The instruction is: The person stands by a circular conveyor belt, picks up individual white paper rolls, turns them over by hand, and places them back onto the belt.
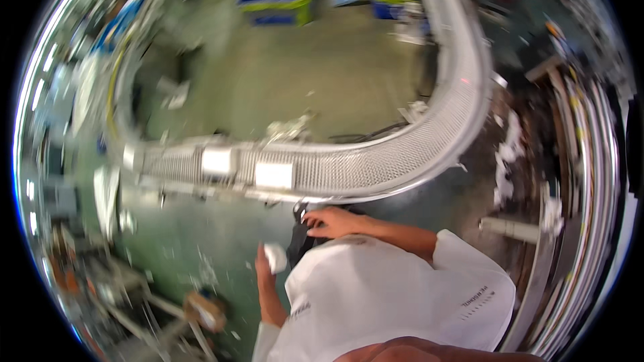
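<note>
My left hand (262, 263) hangs low beside my body, its fingers around a small white rounded thing (274, 258). Blur hides what kind of thing it is. In front of my white shirt, my right hand (330, 222) reaches across with fingers partly spread and nothing visible in them. It is just short of the near rail of a curved conveyor (376, 171) with a grey ribbed belt. Two white box-like pieces, a nearer one (274, 175) and one farther left (218, 161), lie on the belt ahead of my hands.
Inside the conveyor's curve stand a blue bin with a yellow-green band (275, 10) and another blue bin (384, 8). White scraps (508, 151) litter the floor at right, near a metal frame (516, 229). A brown carton-like object (204, 312) lies at lower left.
</note>
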`<action>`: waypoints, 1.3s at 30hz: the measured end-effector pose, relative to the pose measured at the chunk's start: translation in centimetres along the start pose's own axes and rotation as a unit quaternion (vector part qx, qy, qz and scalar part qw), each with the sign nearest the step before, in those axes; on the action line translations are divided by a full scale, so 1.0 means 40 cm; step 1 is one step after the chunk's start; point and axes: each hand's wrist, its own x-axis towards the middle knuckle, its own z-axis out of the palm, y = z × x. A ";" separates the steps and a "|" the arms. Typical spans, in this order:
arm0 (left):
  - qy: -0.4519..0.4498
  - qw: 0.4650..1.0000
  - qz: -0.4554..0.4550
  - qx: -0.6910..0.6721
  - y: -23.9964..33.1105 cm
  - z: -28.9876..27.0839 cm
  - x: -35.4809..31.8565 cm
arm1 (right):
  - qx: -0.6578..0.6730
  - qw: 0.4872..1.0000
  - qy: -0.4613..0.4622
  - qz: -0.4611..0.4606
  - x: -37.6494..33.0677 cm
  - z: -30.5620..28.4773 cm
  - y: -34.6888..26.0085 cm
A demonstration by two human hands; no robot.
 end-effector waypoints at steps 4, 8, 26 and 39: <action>0.088 0.978 0.118 0.150 0.065 0.094 0.024 | -0.001 0.998 -0.058 0.003 0.039 0.068 -0.067; 0.064 0.955 0.226 0.180 0.100 0.157 -0.056 | 0.043 0.992 -0.099 0.065 0.103 0.159 -0.086; 0.112 0.964 0.222 -0.091 0.242 -0.482 -0.056 | -0.085 0.979 -0.187 0.004 0.530 0.766 -0.298; 0.199 0.948 0.117 -0.219 0.343 -0.955 0.211 | -0.102 0.811 0.194 -0.543 0.973 0.691 -1.064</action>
